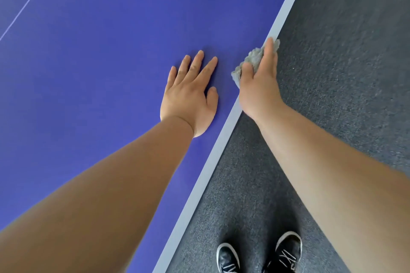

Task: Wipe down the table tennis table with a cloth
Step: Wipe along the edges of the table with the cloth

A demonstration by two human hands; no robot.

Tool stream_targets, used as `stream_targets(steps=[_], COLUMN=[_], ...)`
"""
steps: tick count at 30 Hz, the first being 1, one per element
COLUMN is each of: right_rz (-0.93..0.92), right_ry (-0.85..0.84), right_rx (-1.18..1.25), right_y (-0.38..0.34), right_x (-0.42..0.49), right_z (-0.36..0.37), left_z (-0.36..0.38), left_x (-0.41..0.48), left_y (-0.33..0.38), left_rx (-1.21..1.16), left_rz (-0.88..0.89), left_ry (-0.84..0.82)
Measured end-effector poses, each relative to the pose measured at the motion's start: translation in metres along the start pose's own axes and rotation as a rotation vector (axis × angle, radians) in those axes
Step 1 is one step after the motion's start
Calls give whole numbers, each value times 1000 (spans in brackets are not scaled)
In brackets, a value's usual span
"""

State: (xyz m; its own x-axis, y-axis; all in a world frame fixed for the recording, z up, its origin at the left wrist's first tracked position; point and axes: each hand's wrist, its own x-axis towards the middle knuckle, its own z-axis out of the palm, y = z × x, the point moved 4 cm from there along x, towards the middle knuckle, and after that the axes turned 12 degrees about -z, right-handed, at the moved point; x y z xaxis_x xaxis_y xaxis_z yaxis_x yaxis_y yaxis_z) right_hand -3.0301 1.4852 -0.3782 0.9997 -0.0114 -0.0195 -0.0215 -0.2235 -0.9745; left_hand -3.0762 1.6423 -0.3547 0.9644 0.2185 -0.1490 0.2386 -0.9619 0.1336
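The left hand (188, 93) lies palm-down on the smooth blue table (88, 73), arm stretched forward, fingers straight and spread apart. Just beside it, the right hand (259, 82) clamps fingers and thumb on a crumpled, nubby grey cloth (253, 60) at the table's pale edge stripe, above speckled dark carpet (343, 73).

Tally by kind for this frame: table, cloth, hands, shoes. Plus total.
table: 1
cloth: 1
hands: 2 (left hand flat on table, right hand holding cloth at the table edge)
shoes: 2
Total: 6
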Motion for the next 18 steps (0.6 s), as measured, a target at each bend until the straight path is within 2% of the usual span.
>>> stream_targets(steps=[3,7,11,13,16,18], right_rz=[7,47,83,54,43,56], right_ry=[75,91,54,43,18,16], right_rx=[60,40,11,-48,-273,-281], right_y=[-1,-6,-9,-16,-26,-31], right_x=[-32,-118,-108,-81,-65,-83], right_z=[11,37,37,30,22,25], left_z=[1,1,0,3,8,7], left_x=[-2,-3,-28,-65,-150,-203], left_y=[0,-2,-7,-25,-74,-109], left_rx=[-8,-4,35,40,79,108], left_rz=[2,-27,-2,53,110,108], left_ry=[12,27,-47,-99,-148,-130])
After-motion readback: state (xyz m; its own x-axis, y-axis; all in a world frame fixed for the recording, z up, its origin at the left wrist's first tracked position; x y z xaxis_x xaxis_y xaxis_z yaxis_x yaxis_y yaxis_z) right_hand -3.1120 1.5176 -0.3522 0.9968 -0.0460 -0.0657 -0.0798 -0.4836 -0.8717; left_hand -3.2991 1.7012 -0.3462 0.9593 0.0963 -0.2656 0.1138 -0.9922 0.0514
